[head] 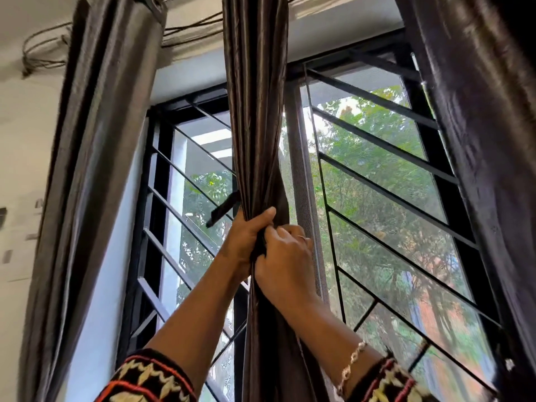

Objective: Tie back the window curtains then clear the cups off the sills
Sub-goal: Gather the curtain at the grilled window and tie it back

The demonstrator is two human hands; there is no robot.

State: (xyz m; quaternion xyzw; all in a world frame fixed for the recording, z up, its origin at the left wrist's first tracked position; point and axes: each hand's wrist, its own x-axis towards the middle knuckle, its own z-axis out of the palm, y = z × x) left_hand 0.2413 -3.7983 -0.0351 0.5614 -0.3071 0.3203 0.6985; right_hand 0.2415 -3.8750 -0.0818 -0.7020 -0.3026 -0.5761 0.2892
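Observation:
A dark brown satin curtain hangs bunched into a narrow column in the middle of the window. My left hand wraps around the bunch from the left, thumb across its front. My right hand, with a ring on one finger, pinches dark fabric or a tie strip against the same bunch just below the left thumb. A dark strip end sticks out to the left behind the curtain. No cups or sill are in view.
Two more dark curtains hang at the far left and far right. Black window frames with slanted metal bars and mesh stand behind. Loose cables run along the wall near the ceiling.

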